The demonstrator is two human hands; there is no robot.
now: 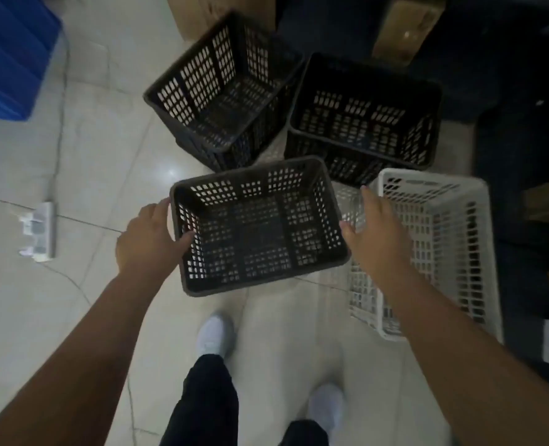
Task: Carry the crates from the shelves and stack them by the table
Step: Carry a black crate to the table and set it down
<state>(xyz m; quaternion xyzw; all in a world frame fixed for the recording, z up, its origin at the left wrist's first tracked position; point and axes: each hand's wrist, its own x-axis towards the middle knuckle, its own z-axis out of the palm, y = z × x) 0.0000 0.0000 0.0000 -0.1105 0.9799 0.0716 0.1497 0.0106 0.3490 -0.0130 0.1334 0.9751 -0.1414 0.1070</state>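
Observation:
A small black perforated crate (pixel 257 226) hangs above the tiled floor in front of me. My left hand (pixel 147 239) grips its left rim, thumb inside the wall. My right hand (pixel 376 226) lies flat against its right rim, fingers stretched forward. Beyond it stand two larger black crates: one (pixel 215 91) tilted at the left, one (pixel 363 120) upright at the right. A white crate (pixel 434 246) stands on the floor at my right, just behind my right hand.
A blue bin (pixel 12 56) stands at the far left. A white power strip (pixel 40 233) with its cable lies on the floor to the left. Cardboard boxes (pixel 405 30) and dark furniture fill the back and right. My white shoes (pixel 213 336) are below the crate.

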